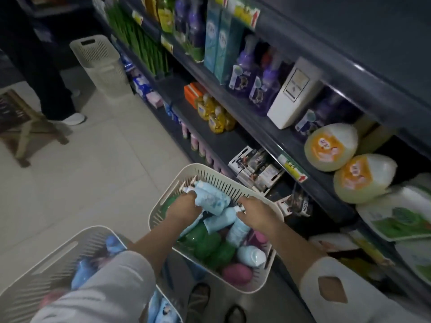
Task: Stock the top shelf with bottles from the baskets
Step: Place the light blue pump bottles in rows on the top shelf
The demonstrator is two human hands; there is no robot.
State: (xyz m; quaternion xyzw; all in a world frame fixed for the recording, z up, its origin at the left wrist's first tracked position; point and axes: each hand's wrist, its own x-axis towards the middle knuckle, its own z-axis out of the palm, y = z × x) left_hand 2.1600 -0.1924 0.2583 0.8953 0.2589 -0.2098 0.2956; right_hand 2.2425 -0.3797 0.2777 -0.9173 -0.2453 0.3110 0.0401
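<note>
A cream slatted basket [163, 201] stands on the floor by the shelving, full of light blue, green and pink bottles. My left hand [184, 207] reaches into it and grips a light blue bottle [211, 199] lying on top of the pile. My right hand [256, 212] is over the basket's right side, fingers curled down onto another light blue bottle [238, 229] near its white cap. A second cream basket [60, 248] with blue and pink bottles sits at the lower left, partly hidden by my left sleeve.
Dark shelves [268, 134] on the right hold purple bottles, yellow bottles, teal boxes, a white bin and round packs. A tall cream basket [100, 64] stands up the aisle. Another person's legs [53, 89] and a wooden stool [28, 127] are at the left. My feet are below.
</note>
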